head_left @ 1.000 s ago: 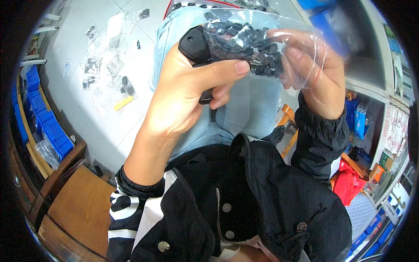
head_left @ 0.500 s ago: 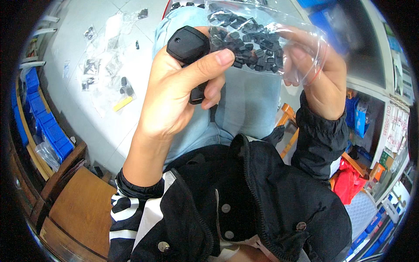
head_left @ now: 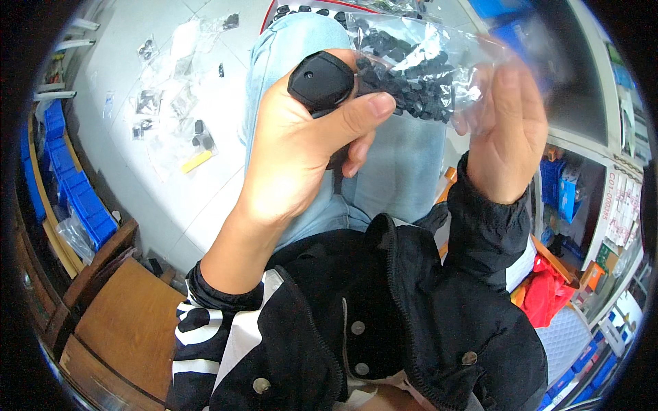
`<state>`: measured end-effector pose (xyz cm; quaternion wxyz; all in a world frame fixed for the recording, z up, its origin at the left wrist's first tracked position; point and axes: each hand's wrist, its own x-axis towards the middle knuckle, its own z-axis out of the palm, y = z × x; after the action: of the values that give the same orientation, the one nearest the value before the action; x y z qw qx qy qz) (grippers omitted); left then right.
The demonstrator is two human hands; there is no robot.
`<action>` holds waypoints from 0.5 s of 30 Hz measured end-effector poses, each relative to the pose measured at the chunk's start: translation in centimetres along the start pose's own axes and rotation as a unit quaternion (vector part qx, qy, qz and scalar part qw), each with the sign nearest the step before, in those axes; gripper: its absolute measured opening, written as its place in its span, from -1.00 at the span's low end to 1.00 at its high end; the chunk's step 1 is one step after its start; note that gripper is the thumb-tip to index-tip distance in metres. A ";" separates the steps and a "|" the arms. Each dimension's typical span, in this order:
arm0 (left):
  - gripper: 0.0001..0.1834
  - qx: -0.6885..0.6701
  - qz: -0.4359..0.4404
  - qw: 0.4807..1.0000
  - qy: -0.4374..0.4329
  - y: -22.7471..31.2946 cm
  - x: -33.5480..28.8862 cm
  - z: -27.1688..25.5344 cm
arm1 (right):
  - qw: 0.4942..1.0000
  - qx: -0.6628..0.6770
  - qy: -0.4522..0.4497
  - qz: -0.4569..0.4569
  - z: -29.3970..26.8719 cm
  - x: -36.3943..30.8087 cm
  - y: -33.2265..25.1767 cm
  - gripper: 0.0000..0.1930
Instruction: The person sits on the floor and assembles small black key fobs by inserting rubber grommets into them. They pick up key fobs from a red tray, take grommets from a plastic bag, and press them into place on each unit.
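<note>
1. From my end, I see the left hand point(head_left: 291, 147) curled firmly around a black faceted plastic casing point(head_left: 320, 81); its broad end, marked by a small round dimple, shows above the thumb, while most of the rest is hidden in the palm.
2. The clear plastic bag point(head_left: 439, 38) is raised over the lap between both hands, its lower left edge meeting the left thumb. I can't see how the fingers behind it bear on the plastic.
3. Inside the bag lie many small black parts point(head_left: 411, 92), heaped toward its left and middle; glare and overlap keep me from making out single shapes (counting them is hopeless from here).
4. The right hand point(head_left: 506, 130) is at the bag's right end, thumb upright. Its other fingers blur behind the plastic, so I cannot tell whether it grips the film or merely touches it.
5. Beyond the knees, a red-rimmed box point(head_left: 264, 22) holding black pieces is cut off by the top edge and partly covered by a jeans leg point(head_left: 301, 42).
6. On the tiled floor point(head_left: 161, 205), small clear packets point(head_left: 181, 68) lie washed out by glare, near a yellow strip point(head_left: 197, 162).
</note>
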<state>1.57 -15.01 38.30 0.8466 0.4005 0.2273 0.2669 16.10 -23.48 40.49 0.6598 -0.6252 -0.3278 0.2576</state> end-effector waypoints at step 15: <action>-0.72 -0.029 0.020 0.997 0.068 0.0 0.1 0.1 | 0.986 -0.030 0.069 -0.147 0.4 0.4 1.8 -0.79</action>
<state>1.70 -14.94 38.35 0.8347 0.3614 0.2688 0.3170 16.17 -22.76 38.73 0.6925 -0.6063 -0.3769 0.1041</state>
